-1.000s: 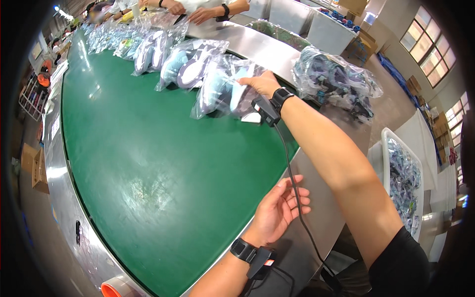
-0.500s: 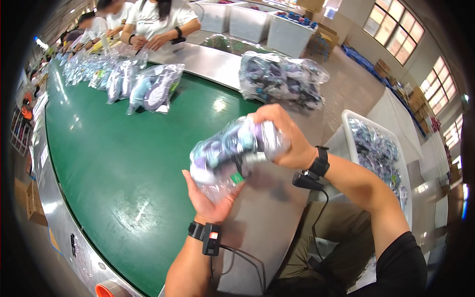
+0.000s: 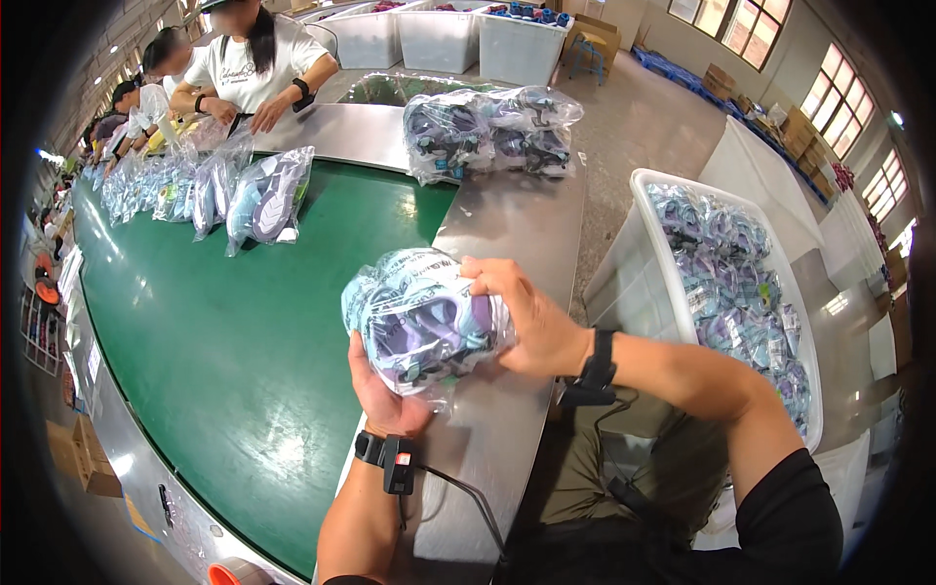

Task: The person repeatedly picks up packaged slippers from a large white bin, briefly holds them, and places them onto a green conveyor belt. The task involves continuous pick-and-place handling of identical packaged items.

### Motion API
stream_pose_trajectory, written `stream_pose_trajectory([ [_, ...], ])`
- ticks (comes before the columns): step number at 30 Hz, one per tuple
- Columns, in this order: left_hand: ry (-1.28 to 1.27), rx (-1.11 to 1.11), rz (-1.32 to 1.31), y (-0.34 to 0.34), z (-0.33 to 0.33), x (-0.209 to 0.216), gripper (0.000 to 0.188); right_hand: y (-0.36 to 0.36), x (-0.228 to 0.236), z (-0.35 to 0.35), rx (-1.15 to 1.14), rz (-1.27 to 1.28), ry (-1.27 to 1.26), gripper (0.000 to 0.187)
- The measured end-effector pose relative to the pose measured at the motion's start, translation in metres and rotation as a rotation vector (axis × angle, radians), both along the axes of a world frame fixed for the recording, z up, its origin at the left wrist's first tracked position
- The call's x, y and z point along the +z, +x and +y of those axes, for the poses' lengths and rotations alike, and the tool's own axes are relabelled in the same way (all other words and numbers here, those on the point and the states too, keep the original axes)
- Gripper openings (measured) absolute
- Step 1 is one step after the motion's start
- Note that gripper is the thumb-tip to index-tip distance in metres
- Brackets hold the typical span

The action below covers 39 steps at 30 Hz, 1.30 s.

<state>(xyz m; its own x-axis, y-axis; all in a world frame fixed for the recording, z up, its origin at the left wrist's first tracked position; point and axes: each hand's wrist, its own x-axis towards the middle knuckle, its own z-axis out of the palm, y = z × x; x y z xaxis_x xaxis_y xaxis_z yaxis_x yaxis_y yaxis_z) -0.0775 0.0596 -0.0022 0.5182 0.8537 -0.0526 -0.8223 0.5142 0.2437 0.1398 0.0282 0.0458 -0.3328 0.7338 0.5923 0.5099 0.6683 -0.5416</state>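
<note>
A clear plastic bag of light blue and purple shoes is held up between both my hands, over the edge between the green belt and the metal ledge. My left hand grips it from below at the near left, thumb up along its side. My right hand is closed round its right end, fingers on top. The plastic is crinkled and shiny, and the undersides of the shoes are hidden. Beyond my hands, a stack of similar bagged shoes rests on the metal ledge.
The green conveyor belt carries a row of bagged shoes at its far end. On my right stands a white bin full of bagged shoes. Co-workers stand across the belt, with more white bins behind.
The bag has turned so its shoes now face up, and it has come slightly lower and left with my hands. My view has shifted right, showing more of the bin.
</note>
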Motion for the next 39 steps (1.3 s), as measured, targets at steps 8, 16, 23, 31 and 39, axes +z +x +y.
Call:
stream_pose_trajectory([
  [8,0.048,-0.036,-0.045,0.005,-0.001,-0.009,0.067,-0.007,0.049,-0.035,-0.087,-0.450,0.046,0.088],
  [16,0.148,-0.125,0.142,0.006,-0.014,-0.008,0.063,-0.026,0.021,-0.021,-0.206,-0.526,0.469,0.037],
  [23,0.437,-0.295,0.522,0.009,-0.016,-0.011,0.080,0.108,0.076,-0.078,-0.418,-0.523,0.209,0.069],
  [31,0.348,-0.453,0.558,0.019,-0.010,-0.007,0.063,0.272,0.075,-0.225,-0.813,-0.416,-0.195,0.061],
  [39,0.334,-0.397,0.701,0.027,-0.018,0.019,0.066,0.447,0.075,-0.300,-1.220,-0.448,-0.144,0.061],
])
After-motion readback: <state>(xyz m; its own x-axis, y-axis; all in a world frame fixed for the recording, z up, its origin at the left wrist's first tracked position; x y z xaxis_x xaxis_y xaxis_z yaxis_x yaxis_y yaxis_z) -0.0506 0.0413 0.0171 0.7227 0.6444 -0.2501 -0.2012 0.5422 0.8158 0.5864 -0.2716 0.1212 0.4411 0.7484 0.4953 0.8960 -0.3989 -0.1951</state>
